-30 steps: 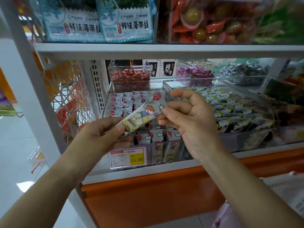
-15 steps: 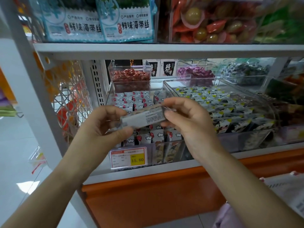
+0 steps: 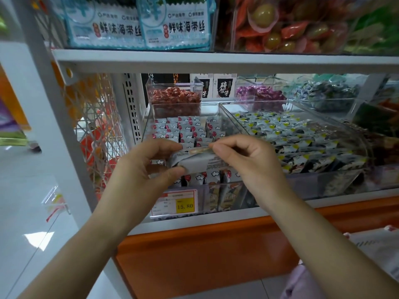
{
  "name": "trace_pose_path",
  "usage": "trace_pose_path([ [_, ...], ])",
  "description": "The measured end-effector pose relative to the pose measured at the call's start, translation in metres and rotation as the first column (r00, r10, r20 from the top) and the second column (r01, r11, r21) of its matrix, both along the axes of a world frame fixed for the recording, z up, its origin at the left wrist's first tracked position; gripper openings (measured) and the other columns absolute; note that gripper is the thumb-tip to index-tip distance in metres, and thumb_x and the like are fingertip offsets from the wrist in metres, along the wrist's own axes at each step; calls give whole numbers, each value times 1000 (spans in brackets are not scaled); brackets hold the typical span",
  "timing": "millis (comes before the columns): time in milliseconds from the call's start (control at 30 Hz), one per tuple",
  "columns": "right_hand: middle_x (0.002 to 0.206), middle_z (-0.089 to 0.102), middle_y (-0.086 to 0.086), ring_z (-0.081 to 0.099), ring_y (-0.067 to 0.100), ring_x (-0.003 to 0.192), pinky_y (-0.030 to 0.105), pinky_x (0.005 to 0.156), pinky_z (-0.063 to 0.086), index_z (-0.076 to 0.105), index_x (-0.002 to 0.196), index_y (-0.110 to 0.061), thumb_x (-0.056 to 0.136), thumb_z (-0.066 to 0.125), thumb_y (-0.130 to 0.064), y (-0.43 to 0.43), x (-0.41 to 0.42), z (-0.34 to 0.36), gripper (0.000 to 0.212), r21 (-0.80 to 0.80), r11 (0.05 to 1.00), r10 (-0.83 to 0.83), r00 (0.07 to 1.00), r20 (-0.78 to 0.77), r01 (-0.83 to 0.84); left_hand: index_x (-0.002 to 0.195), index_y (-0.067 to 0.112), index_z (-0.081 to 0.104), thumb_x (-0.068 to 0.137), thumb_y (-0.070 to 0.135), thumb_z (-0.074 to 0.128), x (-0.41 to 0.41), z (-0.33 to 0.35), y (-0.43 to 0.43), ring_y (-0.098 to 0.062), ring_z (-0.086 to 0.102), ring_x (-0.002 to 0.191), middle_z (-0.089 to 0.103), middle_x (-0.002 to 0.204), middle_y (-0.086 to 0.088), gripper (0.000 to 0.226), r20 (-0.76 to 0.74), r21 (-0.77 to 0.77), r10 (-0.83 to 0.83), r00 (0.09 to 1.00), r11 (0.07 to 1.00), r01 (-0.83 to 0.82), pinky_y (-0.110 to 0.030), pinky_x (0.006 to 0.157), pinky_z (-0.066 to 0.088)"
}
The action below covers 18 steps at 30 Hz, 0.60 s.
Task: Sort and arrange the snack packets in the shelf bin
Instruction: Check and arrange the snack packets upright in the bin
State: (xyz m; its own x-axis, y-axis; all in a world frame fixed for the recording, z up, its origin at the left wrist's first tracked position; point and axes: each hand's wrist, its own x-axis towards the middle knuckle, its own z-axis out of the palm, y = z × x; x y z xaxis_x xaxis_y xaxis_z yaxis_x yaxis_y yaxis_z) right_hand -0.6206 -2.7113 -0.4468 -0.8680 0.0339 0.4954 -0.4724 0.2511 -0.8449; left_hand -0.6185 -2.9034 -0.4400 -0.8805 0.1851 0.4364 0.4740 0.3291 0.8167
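Note:
I hold one small grey snack packet point(image 3: 195, 162) between both hands, in front of a clear shelf bin point(image 3: 149, 119). My left hand point(image 3: 149, 167) grips its left end between thumb and fingers. My right hand point(image 3: 248, 160) pinches its right end and top edge. The packet's printed back side faces me. Behind it, the bin holds several rows of upright grey packets point(image 3: 187, 130) with red and white cloud marks.
A second clear bin point(image 3: 354, 134) of dark seaweed packets sits to the right. Small tubs of red sweets point(image 3: 174, 97) and purple sweets point(image 3: 259, 96) stand at the back. A price tag point(image 3: 174, 205) reads 15.80. The shelf above point(image 3: 216, 59) overhangs. An orange base panel point(image 3: 216, 255) lies below.
Both hands turned the packet over, from its cartoon front to its printed back, and moved it slightly down and closer to the bin's front.

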Motion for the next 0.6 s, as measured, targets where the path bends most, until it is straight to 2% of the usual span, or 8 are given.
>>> trace_pose_path([
  [133,72,66,-12,60,-4,71,9,67,45,69,81,-21,86,63,-21,0,-3,-2,8,31,997,-73,997,-19,74,91,41,64,71,32,65,0,-1,1,1,67,73,70,84,14,22,33,34,-33,999,999,32,-5,59,47],
  [200,73,66,-6,60,0,70,12,67,47,69,79,-19,86,63,-21,0,-3,-2,9,31,996,-85,996,-12,86,92,39,66,80,21,64,-2,-1,-1,0,66,73,70,83,17,22,26,7,-38,999,999,38,-4,59,46],
  [300,68,65,4,58,6,64,18,64,46,69,75,-16,86,63,-22,0,-2,-2,14,46,996,-80,997,-5,81,90,43,65,85,17,60,-3,-1,-2,-1,65,74,70,78,19,26,-5,-64,-15,1000,998,15,-5,60,47],
  [367,62,62,-2,56,2,60,16,61,45,68,73,-17,87,62,-21,-1,-2,-2,15,55,996,-69,998,2,69,87,45,63,87,18,58,-2,-2,-1,2,63,72,69,73,19,27,-63,-119,22,998,993,-29,-4,58,46],
  [500,58,63,-14,58,-4,55,9,53,45,67,71,-18,87,62,-15,-2,-2,0,17,14,1000,-11,1000,26,10,79,45,59,88,22,54,-2,-4,1,-2,62,69,67,70,13,25,-178,-171,101,979,976,-132,-17,59,49],
  [600,62,64,-5,62,4,53,15,47,47,68,74,-9,87,61,-12,-2,0,0,15,-44,998,47,996,71,-44,75,41,57,89,22,54,-3,-5,1,-7,62,66,67,69,7,24,-196,-163,135,971,972,-168,-25,61,49],
])
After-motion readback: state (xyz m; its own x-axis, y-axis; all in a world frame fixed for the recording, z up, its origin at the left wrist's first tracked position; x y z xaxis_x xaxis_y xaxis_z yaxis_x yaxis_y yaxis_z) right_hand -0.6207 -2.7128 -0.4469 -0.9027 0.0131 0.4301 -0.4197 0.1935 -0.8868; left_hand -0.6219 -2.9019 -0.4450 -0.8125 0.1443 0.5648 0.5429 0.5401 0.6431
